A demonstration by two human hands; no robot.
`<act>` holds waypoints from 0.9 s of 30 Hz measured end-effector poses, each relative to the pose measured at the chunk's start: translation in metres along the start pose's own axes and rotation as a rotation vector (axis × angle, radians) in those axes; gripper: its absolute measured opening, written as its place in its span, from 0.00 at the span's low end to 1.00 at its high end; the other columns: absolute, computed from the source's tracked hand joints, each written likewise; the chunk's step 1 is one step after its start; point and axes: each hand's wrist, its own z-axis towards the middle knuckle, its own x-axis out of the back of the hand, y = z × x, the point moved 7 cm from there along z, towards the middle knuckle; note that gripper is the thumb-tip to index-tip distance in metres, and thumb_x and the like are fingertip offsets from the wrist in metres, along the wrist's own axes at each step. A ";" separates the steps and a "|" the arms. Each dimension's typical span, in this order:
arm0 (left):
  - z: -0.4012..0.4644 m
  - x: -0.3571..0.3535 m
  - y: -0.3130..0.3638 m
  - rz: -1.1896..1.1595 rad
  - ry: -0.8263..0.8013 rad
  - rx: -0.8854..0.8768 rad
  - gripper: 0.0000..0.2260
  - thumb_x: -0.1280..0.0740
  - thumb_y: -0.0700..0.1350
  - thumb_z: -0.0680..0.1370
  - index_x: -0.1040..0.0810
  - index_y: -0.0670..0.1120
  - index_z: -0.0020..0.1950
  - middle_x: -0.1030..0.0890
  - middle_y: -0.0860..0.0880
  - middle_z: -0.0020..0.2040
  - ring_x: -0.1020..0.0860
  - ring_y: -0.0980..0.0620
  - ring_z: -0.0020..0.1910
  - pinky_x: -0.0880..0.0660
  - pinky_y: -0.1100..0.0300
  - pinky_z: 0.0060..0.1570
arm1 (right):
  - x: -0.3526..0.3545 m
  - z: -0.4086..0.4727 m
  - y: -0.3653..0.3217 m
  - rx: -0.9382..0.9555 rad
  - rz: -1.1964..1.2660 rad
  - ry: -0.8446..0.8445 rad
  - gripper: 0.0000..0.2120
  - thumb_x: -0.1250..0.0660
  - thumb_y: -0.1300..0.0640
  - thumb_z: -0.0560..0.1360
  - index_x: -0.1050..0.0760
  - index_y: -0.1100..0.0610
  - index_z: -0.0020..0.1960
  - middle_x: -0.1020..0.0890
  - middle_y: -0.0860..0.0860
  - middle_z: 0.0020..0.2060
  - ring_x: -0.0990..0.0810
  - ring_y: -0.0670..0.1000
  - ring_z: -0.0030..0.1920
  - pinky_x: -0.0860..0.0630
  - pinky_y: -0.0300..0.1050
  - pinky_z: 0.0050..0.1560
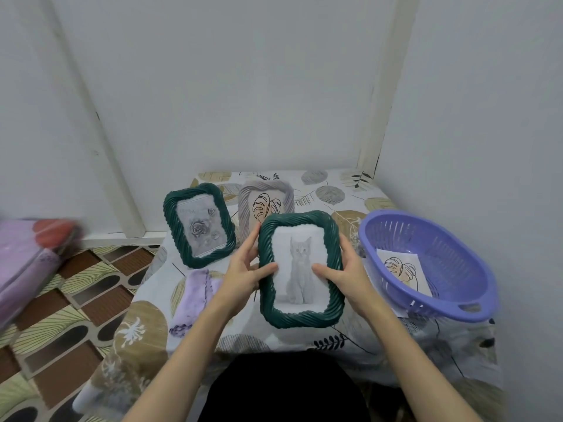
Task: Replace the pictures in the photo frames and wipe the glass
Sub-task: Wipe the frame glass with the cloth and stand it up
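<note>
Soft, even indoor light, no harsh shadows or glare. Heavy fisheye bending toward the edges, pink bundle (27,263) at 9 o'clock smeared blurry.

hands (243,269): bare, no rings | forearms: no sleeves | lap: black garment (283,388)

Cloth (195,295) left of held frame (300,269), basket (426,260) right.

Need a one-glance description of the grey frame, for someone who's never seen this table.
On the leaf-print table, look to the back, between two green frames. The grey frame stands behind the cat frame held in both hands. It alone is pale grey, with a line-drawn leaf inside.
</note>
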 end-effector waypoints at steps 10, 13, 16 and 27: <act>0.020 -0.021 0.004 0.024 -0.112 -0.001 0.36 0.34 0.30 0.73 0.41 0.61 0.72 0.26 0.54 0.66 0.23 0.50 0.60 0.25 0.45 0.59 | 0.029 0.012 -0.027 0.113 -0.027 0.037 0.44 0.31 0.68 0.70 0.48 0.35 0.72 0.43 0.35 0.72 0.42 0.34 0.70 0.38 0.37 0.70; 0.044 -0.038 0.015 0.179 -0.145 -0.090 0.38 0.34 0.31 0.73 0.44 0.61 0.73 0.29 0.55 0.64 0.22 0.54 0.55 0.22 0.55 0.54 | 0.044 0.026 -0.037 0.139 -0.043 0.014 0.43 0.35 0.74 0.71 0.49 0.45 0.75 0.43 0.32 0.70 0.41 0.23 0.64 0.38 0.21 0.61; 0.075 -0.055 0.025 0.348 -0.143 -0.193 0.39 0.35 0.29 0.73 0.46 0.62 0.70 0.33 0.55 0.68 0.24 0.59 0.57 0.23 0.63 0.54 | 0.063 0.054 -0.041 0.111 -0.069 0.003 0.43 0.38 0.79 0.70 0.49 0.48 0.74 0.34 0.30 0.60 0.32 0.22 0.55 0.31 0.22 0.54; 0.178 -0.065 -0.008 0.612 -0.024 -0.257 0.43 0.34 0.29 0.71 0.46 0.69 0.70 0.32 0.58 0.67 0.30 0.52 0.66 0.29 0.47 0.64 | 0.093 0.136 -0.009 0.055 -0.173 -0.074 0.40 0.40 0.81 0.67 0.37 0.45 0.67 0.28 0.39 0.61 0.25 0.31 0.54 0.26 0.28 0.52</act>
